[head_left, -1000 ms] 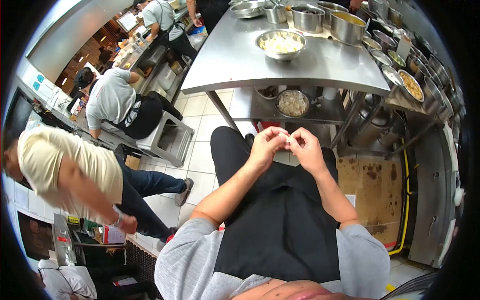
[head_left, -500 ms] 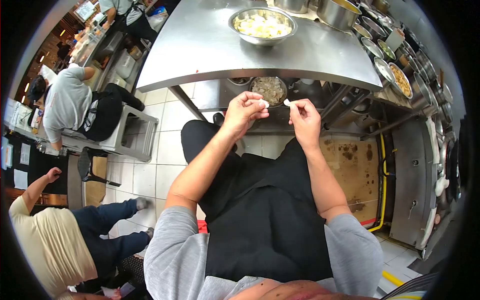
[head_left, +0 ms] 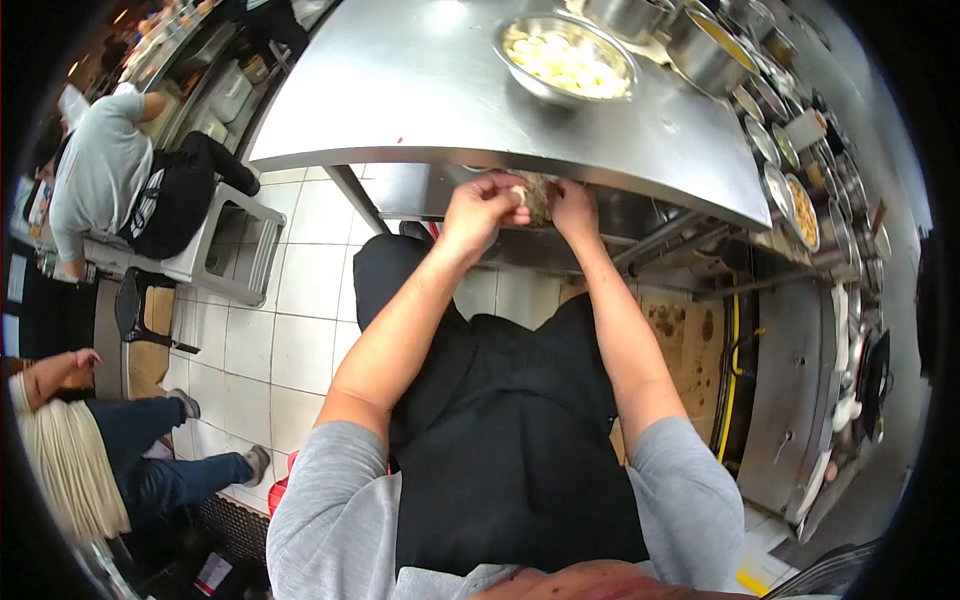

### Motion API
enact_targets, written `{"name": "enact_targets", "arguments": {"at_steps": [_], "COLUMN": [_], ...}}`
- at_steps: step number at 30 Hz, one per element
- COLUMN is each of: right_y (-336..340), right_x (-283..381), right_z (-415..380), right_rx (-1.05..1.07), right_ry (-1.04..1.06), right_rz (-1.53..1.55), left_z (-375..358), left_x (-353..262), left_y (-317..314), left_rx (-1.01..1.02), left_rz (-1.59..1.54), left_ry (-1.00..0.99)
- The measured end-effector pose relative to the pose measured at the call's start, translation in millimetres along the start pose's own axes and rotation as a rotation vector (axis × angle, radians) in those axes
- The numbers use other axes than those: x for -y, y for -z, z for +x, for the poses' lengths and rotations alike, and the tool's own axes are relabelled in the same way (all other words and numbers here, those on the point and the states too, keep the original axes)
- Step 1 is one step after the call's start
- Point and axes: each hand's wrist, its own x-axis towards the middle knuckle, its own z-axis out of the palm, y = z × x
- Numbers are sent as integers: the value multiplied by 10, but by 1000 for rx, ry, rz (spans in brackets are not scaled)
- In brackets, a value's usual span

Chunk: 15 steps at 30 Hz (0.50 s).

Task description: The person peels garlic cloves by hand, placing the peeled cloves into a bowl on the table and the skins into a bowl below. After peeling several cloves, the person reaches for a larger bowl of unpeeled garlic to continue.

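My left hand (head_left: 486, 212) is closed in a pinch on a small pale piece that looks like a garlic clove (head_left: 521, 192), just below the table's front edge. To its right, my right hand (head_left: 574, 210) has its fingers curled, with the tips hidden, so what they hold does not show. Both hands are over a bowl of brownish-white peelings (head_left: 541, 200) on the lower shelf, which they and the table edge partly cover. On the tabletop stands a metal bowl (head_left: 510, 62) of pale, peeled garlic cloves (head_left: 568, 65).
The steel table (head_left: 400, 95) juts out above my hands. Metal pots (head_left: 705, 55) stand at its back right, with many food containers (head_left: 800, 210) beyond. At left, a person in grey (head_left: 100, 165) sits on a white stool (head_left: 225, 245); another person in jeans (head_left: 150, 435) is lower left.
My right hand has moved left and forward towards the peelings, and its white piece is now out of sight. My left hand has shifted slightly. The view has turned, moving the table bowl right.
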Motion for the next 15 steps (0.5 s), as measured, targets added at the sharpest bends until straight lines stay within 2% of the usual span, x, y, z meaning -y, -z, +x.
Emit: {"name": "enact_targets", "arguments": {"at_steps": [2, 3, 5, 6, 7, 8, 9, 12, 14, 15], "right_y": [-51, -57, -251, -3, 93, 263, 258, 277, 409, 442], "right_x": [-54, -90, -322, -75, -27, 204, 197, 245, 484, 448], "right_z": [-76, -77, -88, -206, -243, -344, -385, -454, -568, -571], "right_rx": [-140, -34, -42, -29, 6, 37, 39, 20, 5, 67], "right_ry": [81, -34, 63, 97, 32, -100, -132, -89, -136, -120], "right_rz": [102, 88, 306, 357, 401, 596, 732, 739, 1135, 1105], "left_z": [-30, 0, 49, 61, 82, 94, 89, 55, 110, 147], "left_x": [-44, 25, 135, 170, 195, 225, 240, 184, 147, 131], "left_y": [-45, -36, -69, -82, -98, -115, -116, -166, -168, -164], "left_rx": [35, 64, 55, 41, 30, 48, 74, 69, 69, 69], "left_rz": [39, 37, 54, 93, 127, 163, 193, 428, 519, 599], "left_ry": [-8, -44, -100, -68, -34, -55, -69, -141, -168, -199]}}
